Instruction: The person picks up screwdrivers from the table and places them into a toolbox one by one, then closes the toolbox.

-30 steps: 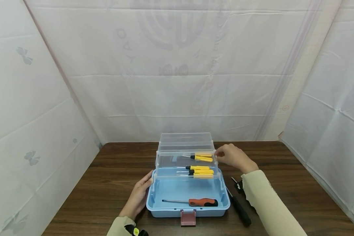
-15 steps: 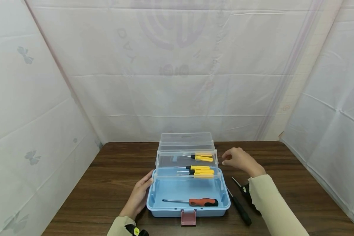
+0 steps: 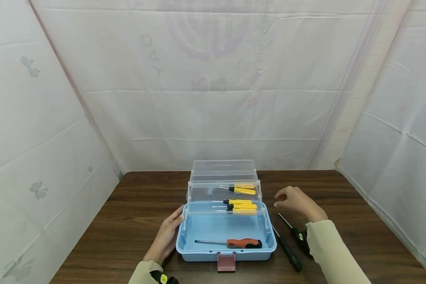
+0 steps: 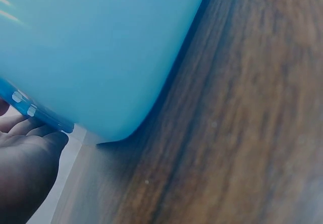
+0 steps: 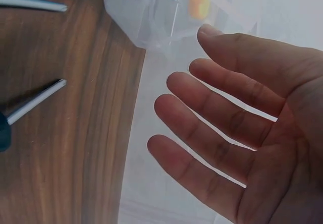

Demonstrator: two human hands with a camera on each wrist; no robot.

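A light blue toolbox (image 3: pixel 198 246) stands open on the brown table, its clear tiered trays (image 3: pixel 206 193) folded back. Yellow-handled screwdrivers (image 3: pixel 242 206) lie in the trays and an orange-and-black screwdriver (image 3: pixel 243 243) lies in the bottom. My left hand (image 3: pixel 168 232) rests flat against the box's left wall (image 4: pixel 91 57), fingers straight. My right hand (image 3: pixel 294 201) hovers empty to the right of the trays, fingers loosely spread (image 5: pixel 222 133), above two black-handled screwdrivers (image 3: pixel 287 250) on the table.
White cloth walls close in the table on three sides. A pink latch (image 3: pixel 226 262) hangs at the box's front. A second black screwdriver (image 3: pixel 299 236) lies partly under my right sleeve. Bare wood (image 3: pixel 358 221) lies to the right.
My right hand has let go of the upper tray's right end and drawn back to the right and towards me. The left hand and the box have stayed put.
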